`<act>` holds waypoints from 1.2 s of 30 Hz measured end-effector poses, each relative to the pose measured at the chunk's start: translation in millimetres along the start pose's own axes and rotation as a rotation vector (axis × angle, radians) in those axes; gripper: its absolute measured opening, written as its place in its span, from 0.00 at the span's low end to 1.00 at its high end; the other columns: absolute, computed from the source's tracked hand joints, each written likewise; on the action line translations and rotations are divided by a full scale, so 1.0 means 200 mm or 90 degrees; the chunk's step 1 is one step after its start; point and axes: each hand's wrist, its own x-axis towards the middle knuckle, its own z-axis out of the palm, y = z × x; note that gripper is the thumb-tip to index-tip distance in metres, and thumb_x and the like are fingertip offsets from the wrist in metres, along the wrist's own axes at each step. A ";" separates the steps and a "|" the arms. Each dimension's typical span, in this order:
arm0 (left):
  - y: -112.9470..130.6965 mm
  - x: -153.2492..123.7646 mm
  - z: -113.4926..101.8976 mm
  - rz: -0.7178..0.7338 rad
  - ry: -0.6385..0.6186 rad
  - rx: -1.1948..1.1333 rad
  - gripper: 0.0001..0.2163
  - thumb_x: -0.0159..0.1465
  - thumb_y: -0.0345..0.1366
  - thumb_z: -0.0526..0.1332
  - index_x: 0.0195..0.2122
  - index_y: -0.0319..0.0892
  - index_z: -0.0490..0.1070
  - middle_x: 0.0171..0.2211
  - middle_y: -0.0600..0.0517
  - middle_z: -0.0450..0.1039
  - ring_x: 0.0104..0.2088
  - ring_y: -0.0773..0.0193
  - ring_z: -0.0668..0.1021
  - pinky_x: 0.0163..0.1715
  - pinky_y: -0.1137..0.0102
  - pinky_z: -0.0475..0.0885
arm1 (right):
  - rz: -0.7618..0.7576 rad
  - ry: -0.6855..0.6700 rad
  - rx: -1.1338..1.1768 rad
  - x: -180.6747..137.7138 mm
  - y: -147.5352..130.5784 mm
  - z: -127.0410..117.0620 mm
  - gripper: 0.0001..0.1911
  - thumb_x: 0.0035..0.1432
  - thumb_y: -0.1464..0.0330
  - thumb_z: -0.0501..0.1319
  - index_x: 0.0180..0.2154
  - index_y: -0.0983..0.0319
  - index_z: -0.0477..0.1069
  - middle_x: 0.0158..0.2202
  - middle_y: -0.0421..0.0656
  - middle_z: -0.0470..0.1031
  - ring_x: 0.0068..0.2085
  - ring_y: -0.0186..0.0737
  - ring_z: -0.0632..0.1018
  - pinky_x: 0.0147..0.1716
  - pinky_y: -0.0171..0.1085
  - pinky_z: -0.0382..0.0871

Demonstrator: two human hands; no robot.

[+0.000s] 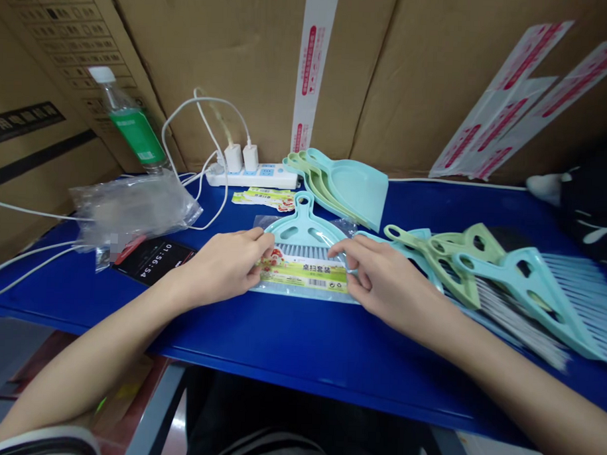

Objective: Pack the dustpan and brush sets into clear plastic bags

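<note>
A light blue dustpan-and-brush set [303, 229] lies in a clear plastic bag [325, 296] on the blue table, its looped handle pointing away from me. Grey-blue bristles show above a yellow-green printed card [302, 274] inside the bag. My left hand [227, 264] is closed, with thumb and fingertips pinching the bag's left side beside the card. At the right side, my right hand [386, 277] is curled with its fingertips on the bag's edge. The fingers partly hide both ends of the card.
Blue and green dustpans [355, 186] are stacked behind the set. Several hand brushes [525, 282] lie to the right. Printed cards [267, 198] sit before a power strip [280, 176]. Clear bags [139, 208], a phone [153, 259], cables and a bottle [137, 132] occupy the left.
</note>
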 end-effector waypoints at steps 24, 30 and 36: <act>0.00 0.01 0.04 0.215 -0.004 0.015 0.26 0.66 0.22 0.47 0.60 0.54 0.64 0.41 0.49 0.69 0.40 0.61 0.73 0.44 0.66 0.69 | 0.108 -0.137 0.080 0.03 0.06 -0.09 0.06 0.55 0.73 0.49 0.35 0.57 0.56 0.18 0.33 0.59 0.20 0.36 0.62 0.21 0.35 0.57; 0.01 0.01 0.03 0.209 -0.004 0.008 0.25 0.67 0.23 0.46 0.60 0.53 0.64 0.38 0.50 0.69 0.37 0.63 0.72 0.42 0.68 0.69 | -0.032 0.068 -0.074 0.02 -0.02 -0.09 0.10 0.63 0.72 0.49 0.40 0.60 0.67 0.28 0.42 0.72 0.28 0.40 0.71 0.29 0.39 0.58; 0.03 0.01 0.03 0.206 -0.003 0.017 0.26 0.67 0.22 0.46 0.61 0.53 0.62 0.38 0.50 0.69 0.38 0.63 0.72 0.41 0.69 0.70 | -0.212 -0.026 -0.111 0.02 -0.07 -0.02 0.12 0.64 0.72 0.52 0.36 0.61 0.75 0.32 0.45 0.73 0.34 0.42 0.73 0.34 0.40 0.60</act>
